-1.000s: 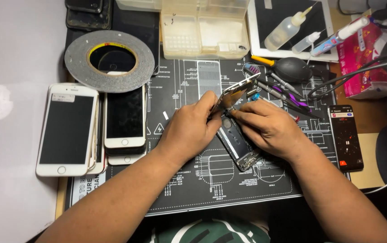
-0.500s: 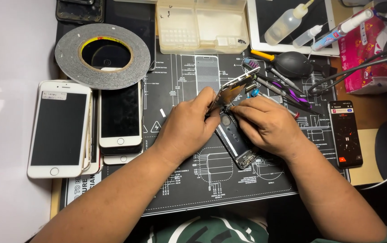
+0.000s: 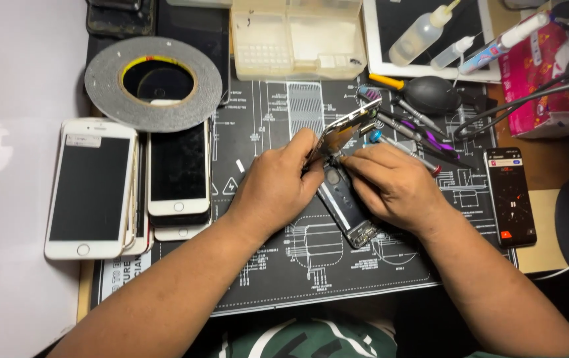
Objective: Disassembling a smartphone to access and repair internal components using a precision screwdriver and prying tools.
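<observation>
Opened phone (image 3: 347, 199), mid-mat (image 3: 311, 265) on the surface: screen panel (image 3: 341, 131) tilted up (hinged at the top edge). Left hand (image 3: 274, 192) pinches the panel; right hand (image 3: 394, 185), fingers pressed together, pinches something too small to tell. White phones (image 3: 89, 189) stacked left; tape roll (image 3: 153, 83) behind.

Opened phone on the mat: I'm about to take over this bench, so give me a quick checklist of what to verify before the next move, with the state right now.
1. Left hand steadies the lifted screen panel: ok.
2. Right hand fingertips at the joint by the phone body: ok.
3. Phone body lies flat on the repair mat: ok.
4. Any cable linking panel and body is free: cannot tell, fingers hide it.
5. Screwdrivers beside the right hand: ok.
6. Stacked phones overhang the mat's left edge: not ok.
</observation>
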